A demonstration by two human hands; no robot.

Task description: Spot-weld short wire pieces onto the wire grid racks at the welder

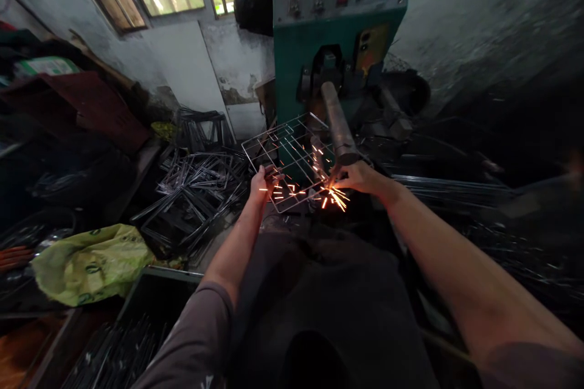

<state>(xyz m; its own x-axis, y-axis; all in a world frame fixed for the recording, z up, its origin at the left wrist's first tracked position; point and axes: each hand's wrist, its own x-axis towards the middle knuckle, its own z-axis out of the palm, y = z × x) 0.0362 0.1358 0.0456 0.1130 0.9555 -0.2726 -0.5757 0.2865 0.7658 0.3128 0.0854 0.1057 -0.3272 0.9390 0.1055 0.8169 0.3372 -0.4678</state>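
Two bare hands of ours are at the wire grid (298,147), which sits tilted in front of the green machine (296,55), its near right side beside the lower end of the thick metal bar (337,118). Our left hand (264,182) has its fingers closed around the grid's left edge. Our right hand (358,176) is up by the tip of the bar, fingers bent toward the grid's right side, but shadow and glare mean we cannot tell whether they pinch a wire or only guide it. Sparks (335,197) burst out just below the bar's tip, and some streak across to our left fingers. To do this well, we judge that the grid should be held steady at the contact spot, its weight shared between both hands, so that the thin wires neither twist nor slide while the sparks last. Our right fingers look very near the hot point, so we would do better to take hold farther along the edge, and gloves would be wise. With a pile of wire frames (201,182) lying to our left, we should turn the grid in small moves, minding that its far corner does not snag on the machine's front.
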